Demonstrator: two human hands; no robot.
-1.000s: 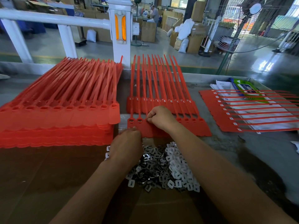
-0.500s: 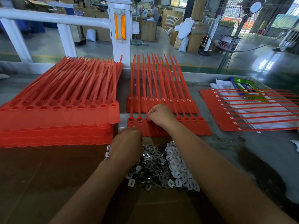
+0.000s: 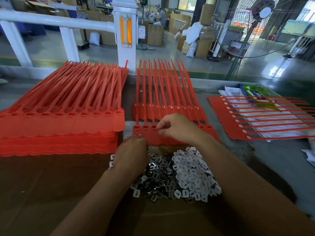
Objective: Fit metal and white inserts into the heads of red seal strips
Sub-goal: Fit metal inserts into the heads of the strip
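Observation:
A sheet of joined red seal strips [image 3: 146, 135] lies in front of me, heads toward me; its three leftmost heads show dark metal inserts. My right hand [image 3: 177, 128] hovers over the fourth head with fingers curled, thumb and forefinger pinched together; what they hold is too small to see. My left hand [image 3: 131, 152] rests knuckles-up at the sheet's near edge, its fingertips hidden. Below lies a heap of dark metal inserts [image 3: 158, 174] and white inserts [image 3: 192, 174].
A tall stack of red strip sheets [image 3: 59, 120] fills the left. Another sheet [image 3: 163, 109] lies under the worked one. A sheet with white inserts [image 3: 238, 123] lies on papers at the right. A white rail and post [image 3: 125, 34] stand behind.
My right hand has shifted right along the row of heads, uncovering a third head with a metal insert. My left hand stays at the sheet's near edge.

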